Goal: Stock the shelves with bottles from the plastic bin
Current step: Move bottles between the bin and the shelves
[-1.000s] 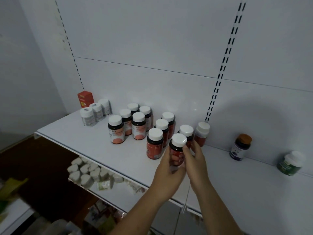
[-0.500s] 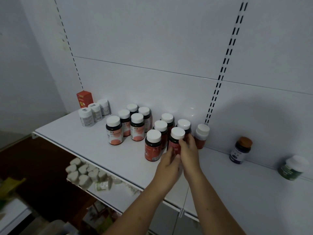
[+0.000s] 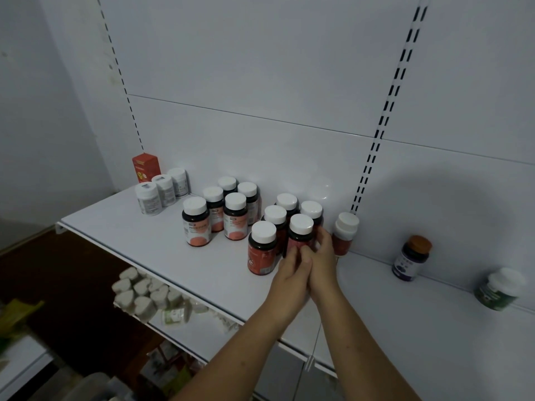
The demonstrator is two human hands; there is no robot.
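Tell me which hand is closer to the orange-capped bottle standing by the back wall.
Right. The right hand is on the white-capped bottle, the side facing the orange-capped bottle, well short of it. The left hand is farther away, on that bottle's other side.

Shelf (image 3: 150,241) smooth white, slight sheen; bottle (image 3: 299,238) dark glossy, cap matt white plastic

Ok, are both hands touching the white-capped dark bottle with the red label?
Touching. The head view shows the left hand and right hand with fingers wrapped against the white-capped red-label bottle; no gap visible.
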